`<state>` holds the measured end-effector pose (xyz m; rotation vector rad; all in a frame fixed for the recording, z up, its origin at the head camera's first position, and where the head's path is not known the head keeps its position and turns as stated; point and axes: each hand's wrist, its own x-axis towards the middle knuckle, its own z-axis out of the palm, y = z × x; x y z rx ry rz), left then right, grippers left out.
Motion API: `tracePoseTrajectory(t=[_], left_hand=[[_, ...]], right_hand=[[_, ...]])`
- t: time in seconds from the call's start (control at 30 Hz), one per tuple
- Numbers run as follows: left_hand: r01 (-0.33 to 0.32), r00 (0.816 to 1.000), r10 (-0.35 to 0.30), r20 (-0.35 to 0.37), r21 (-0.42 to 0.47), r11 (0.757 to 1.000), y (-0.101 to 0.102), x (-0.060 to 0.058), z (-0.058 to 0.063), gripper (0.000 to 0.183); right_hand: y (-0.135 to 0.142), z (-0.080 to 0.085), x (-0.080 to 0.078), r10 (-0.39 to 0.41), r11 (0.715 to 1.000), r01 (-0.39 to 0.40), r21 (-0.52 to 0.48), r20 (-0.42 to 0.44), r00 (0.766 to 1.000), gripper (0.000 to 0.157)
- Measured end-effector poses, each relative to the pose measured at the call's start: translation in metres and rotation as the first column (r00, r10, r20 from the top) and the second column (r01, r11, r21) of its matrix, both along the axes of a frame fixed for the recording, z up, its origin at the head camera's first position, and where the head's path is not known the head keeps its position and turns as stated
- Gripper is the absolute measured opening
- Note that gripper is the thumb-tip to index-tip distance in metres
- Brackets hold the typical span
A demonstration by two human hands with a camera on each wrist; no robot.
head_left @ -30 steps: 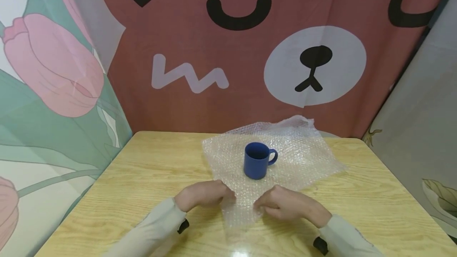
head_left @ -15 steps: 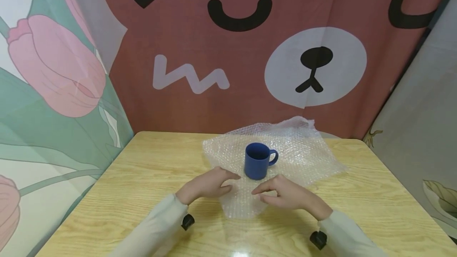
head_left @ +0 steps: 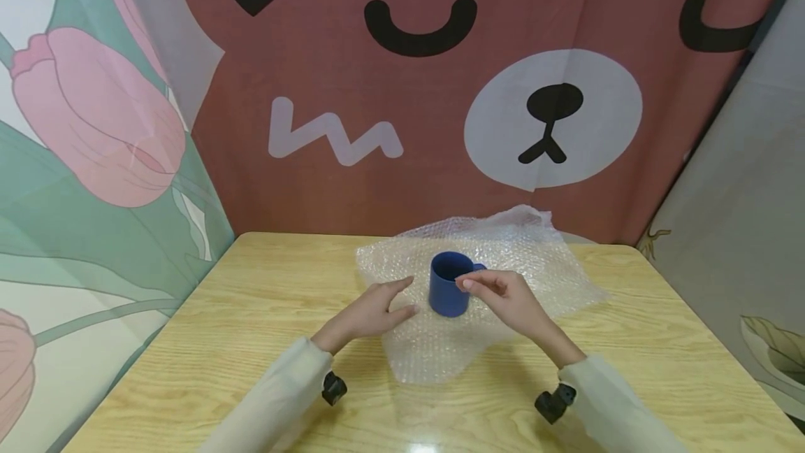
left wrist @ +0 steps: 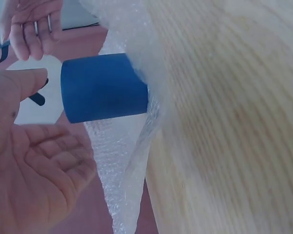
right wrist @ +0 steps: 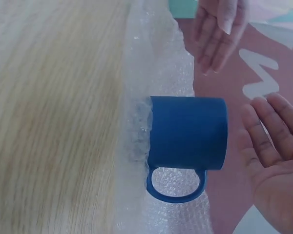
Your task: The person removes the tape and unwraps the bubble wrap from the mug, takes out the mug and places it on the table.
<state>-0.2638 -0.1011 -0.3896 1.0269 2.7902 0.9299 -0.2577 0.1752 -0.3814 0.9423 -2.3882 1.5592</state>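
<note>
A blue mug (head_left: 446, 297) stands upright on a crumpled sheet of clear bubble wrap (head_left: 430, 362), its handle (right wrist: 178, 199) pointing right. My left hand (head_left: 372, 310) is just left of the mug, thumb and fingers spread apart and holding nothing. On the other side, my right hand (head_left: 514, 300) hovers close to the rim and overlaps the handle in the head view. Its fingers (right wrist: 271, 124) are loosely extended above the mug in the right wrist view, with a gap between them and the rim. Part of the mug's base is hidden by raised wrap in both wrist views.
The bubble wrap lies on a light wooden table (head_left: 270, 299), its far edge rising against a red curtain (head_left: 314, 194) with a bear print. A flowered curtain (head_left: 94, 243) hangs on the left, a pale one (head_left: 723, 229) on the right. A small black device sits on each wrist.
Both hands have come off the near end of the bubble wrap and moved forward to either side of the mug. The wrap's near corner has settled; the mug has stayed put.
</note>
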Motion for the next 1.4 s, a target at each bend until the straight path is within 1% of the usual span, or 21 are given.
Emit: tracePoseTrajectory(t=[0.1, 0.2, 0.27, 0.37, 0.47, 0.57, 0.8, 0.93, 1.1, 1.27, 1.4], left_hand=[[-0.032, 0.997, 0.033, 0.069, -0.010, 0.999, 0.003, 0.000, -0.002, 0.064], [-0.053, 0.991, 0.056, 0.122, -0.026, 0.998, 0.006, 0.001, -0.004, 0.069], [-0.054, 0.987, 0.060, 0.151, -0.039, 0.998, 0.008, 0.001, -0.006, 0.071], [-0.043, 0.983, 0.056, 0.176, -0.076, 0.996, 0.009, 0.002, -0.010, 0.071], [-0.022, 0.982, 0.043, 0.185, -0.112, 0.993, 0.008, 0.004, -0.014, 0.072], [-0.004, 0.981, 0.028, 0.192, -0.121, 0.993, 0.008, 0.005, -0.017, 0.073], [0.039, 0.981, -0.006, 0.196, -0.167, 0.985, 0.009, 0.008, -0.023, 0.079], [0.064, 0.977, -0.014, 0.211, -0.235, 0.970, 0.010, 0.011, -0.024, 0.085], [0.092, 0.983, -0.032, 0.182, -0.328, 0.940, 0.013, 0.012, -0.025, 0.089], [0.095, 0.983, -0.027, 0.183, -0.375, 0.922, 0.014, 0.014, -0.026, 0.091], [0.085, 0.983, -0.012, 0.184, -0.390, 0.917, 0.014, 0.015, -0.026, 0.093]], right_hand=[[0.002, 0.000, -0.005, -0.036, 0.998, 0.036, -0.050, 0.013, 0.999, 0.026], [0.004, 0.002, -0.010, -0.069, 0.993, 0.073, -0.091, 0.056, 0.996, 0.030], [0.005, 0.003, -0.014, -0.083, 0.988, 0.094, -0.119, 0.092, 0.992, 0.033], [0.006, 0.004, -0.020, -0.088, 0.980, 0.111, -0.166, 0.139, 0.986, 0.036], [0.007, 0.003, -0.026, -0.101, 0.974, 0.133, -0.181, 0.175, 0.979, 0.039], [0.010, 0.001, -0.033, -0.119, 0.970, 0.157, -0.184, 0.200, 0.973, 0.041], [0.011, -0.004, -0.043, -0.189, 0.958, 0.233, -0.166, 0.244, 0.951, 0.044], [0.013, -0.008, -0.047, -0.229, 0.949, 0.276, -0.154, 0.266, 0.936, 0.045], [0.015, -0.016, -0.054, -0.256, 0.942, 0.308, -0.137, 0.300, 0.919, 0.042], [0.015, -0.020, -0.058, -0.267, 0.941, 0.313, -0.130, 0.284, 0.921, 0.041], [0.015, -0.021, -0.062, -0.261, 0.944, 0.304, -0.125, 0.277, 0.925, 0.040]])
